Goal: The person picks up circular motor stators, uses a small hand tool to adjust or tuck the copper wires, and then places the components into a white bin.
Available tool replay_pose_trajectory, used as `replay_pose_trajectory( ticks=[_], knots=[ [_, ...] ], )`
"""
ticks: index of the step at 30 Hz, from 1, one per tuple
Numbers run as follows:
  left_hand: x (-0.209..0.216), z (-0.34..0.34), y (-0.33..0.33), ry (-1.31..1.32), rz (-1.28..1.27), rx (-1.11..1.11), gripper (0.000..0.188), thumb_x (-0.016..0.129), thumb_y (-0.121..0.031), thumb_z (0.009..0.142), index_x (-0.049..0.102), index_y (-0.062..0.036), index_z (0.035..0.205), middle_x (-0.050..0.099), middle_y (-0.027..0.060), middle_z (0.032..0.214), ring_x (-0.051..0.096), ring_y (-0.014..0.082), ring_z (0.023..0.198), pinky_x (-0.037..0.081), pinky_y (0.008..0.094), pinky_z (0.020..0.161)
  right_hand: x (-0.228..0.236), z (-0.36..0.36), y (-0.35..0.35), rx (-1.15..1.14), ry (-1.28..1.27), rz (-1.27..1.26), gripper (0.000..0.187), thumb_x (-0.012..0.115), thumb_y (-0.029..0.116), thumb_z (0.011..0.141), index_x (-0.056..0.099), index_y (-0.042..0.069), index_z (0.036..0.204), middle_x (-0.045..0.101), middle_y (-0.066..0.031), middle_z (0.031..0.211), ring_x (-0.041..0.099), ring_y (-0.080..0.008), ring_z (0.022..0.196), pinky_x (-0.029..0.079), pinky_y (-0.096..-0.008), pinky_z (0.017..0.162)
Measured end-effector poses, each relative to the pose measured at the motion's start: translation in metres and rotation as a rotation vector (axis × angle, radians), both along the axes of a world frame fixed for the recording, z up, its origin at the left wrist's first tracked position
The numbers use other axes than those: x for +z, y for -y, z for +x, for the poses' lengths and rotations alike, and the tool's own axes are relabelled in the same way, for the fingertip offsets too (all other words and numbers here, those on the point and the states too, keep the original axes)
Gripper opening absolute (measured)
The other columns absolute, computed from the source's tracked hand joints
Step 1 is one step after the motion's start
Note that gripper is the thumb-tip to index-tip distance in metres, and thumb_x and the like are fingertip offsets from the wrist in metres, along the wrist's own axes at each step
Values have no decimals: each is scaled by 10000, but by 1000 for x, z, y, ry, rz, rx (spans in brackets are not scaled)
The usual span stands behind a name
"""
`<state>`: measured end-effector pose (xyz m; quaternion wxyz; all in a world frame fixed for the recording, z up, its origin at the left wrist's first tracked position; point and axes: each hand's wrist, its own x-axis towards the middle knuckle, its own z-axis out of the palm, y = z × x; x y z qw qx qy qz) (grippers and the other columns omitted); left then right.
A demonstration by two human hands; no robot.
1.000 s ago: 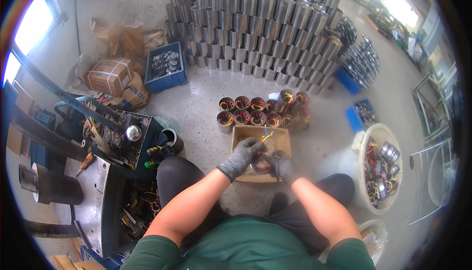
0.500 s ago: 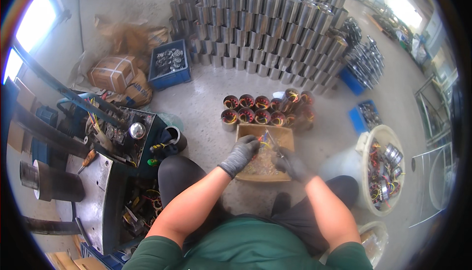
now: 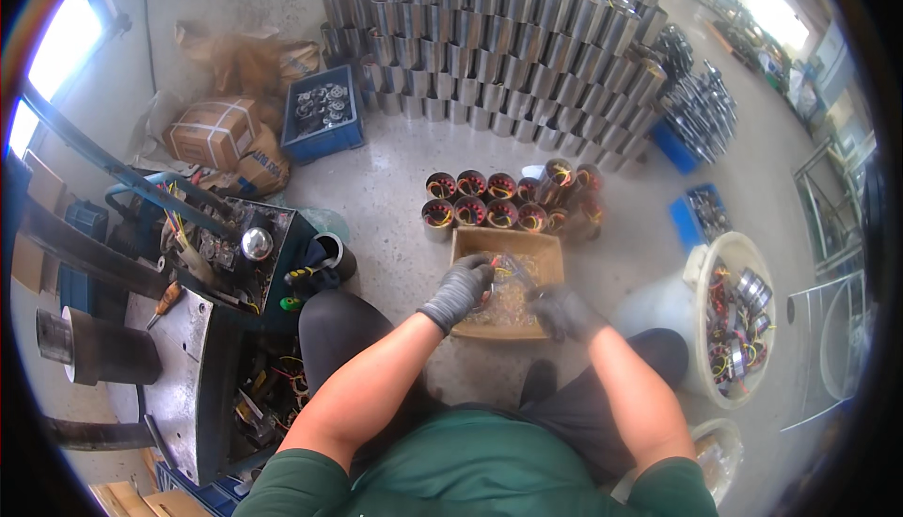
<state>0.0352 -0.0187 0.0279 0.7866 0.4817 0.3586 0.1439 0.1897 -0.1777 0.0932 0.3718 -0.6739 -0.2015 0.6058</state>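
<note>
My left hand (image 3: 461, 289), in a grey glove, is closed over the left side of an open cardboard box (image 3: 463, 325). It grips a wound motor stator (image 3: 486, 299), mostly hidden by the fingers, whose red and yellow wires stick out to the right. My right hand (image 3: 567, 314), in a darker glove and smeared by motion, is curled at the box's right edge. From it a slender dark hand tool (image 3: 516, 270) points toward the wires; its exact kind is too blurred to tell. Small wire clippings (image 3: 513, 308) cover the bottom of the box.
Beyond the box stand metal cylinders (image 3: 470, 209) with red windings inside. A tall stack of steel tubes (image 3: 489, 56) rises behind. At right is a white barrel (image 3: 698, 282) of wired parts; at left, a metal bench (image 3: 179, 366) with a screwdriver (image 3: 167, 302).
My right hand has shifted slightly down and right. The wires and tool tip, previously raised near the middle of the box, now sit differently. My left hand has barely moved.
</note>
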Motion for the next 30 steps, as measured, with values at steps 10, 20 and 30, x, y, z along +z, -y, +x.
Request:
replay_pose_trajectory(
  ticks=[10, 20, 30],
  knots=[
    [1, -1, -3, -288, 405, -117, 235, 565, -201, 888, 644, -14, 1006, 647, 120, 780, 608, 196, 700, 488, 350, 683, -28, -10, 8, -206, -157, 125, 241, 630, 142, 882, 566, 10, 1073, 534, -14, 652, 487, -109, 463, 387, -280, 405],
    [-21, -1, -1, -304, 579, -199, 218, 602, -201, 899, 650, -7, 988, 662, 93, 788, 603, 177, 719, 501, 356, 718, -34, -13, -2, 255, 344, 161, 330, 641, 274, 927, 552, 30, 1131, 607, -87, 791, 611, -123, 806, 471, -211, 640],
    [-4, -2, 3, -350, 647, -229, 252, 596, -252, 893, 648, -43, 1024, 667, 195, 971, 623, 374, 922, 471, 416, 832, -17, -10, -2, -123, -96, -63, 323, 670, 308, 896, 540, 97, 1102, 504, -25, 648, 501, -142, 453, 411, -322, 384]
  ],
)
